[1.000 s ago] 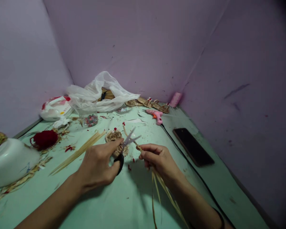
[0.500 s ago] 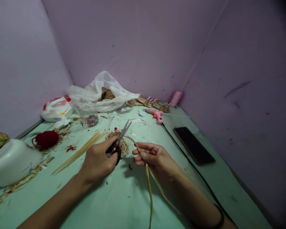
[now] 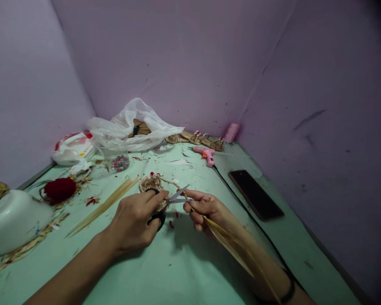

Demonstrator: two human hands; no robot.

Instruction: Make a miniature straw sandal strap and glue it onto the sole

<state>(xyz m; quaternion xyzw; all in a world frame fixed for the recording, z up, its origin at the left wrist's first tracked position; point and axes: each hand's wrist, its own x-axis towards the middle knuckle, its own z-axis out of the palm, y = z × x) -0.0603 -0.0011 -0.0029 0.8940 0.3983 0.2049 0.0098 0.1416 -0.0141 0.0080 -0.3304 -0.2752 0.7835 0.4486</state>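
My left hand [image 3: 136, 220] grips black-handled scissors [image 3: 158, 216], whose parted blades point right and lie around or against the cord near my right fingertips. My right hand [image 3: 208, 212] pinches a twisted straw cord [image 3: 171, 182], with loose straw strands [image 3: 231, 245] trailing down over my right wrist. The cord runs left to a coiled straw piece [image 3: 150, 183] with a red bead on its top edge. Part of that coil is hidden behind my left hand and the scissors.
A pink glue gun [image 3: 206, 154] with a black cable and a dark phone [image 3: 256, 195] lie at the right. Straw strips [image 3: 104, 205], red yarn [image 3: 60, 189], a bead cup [image 3: 119, 159] and a white pot [image 3: 15, 222] are at the left. A plastic bag [image 3: 136, 127] sits behind.
The scissors have swung from pointing up to pointing right, with blades opened wider at the cord. The loose strands have swung right across my right wrist.
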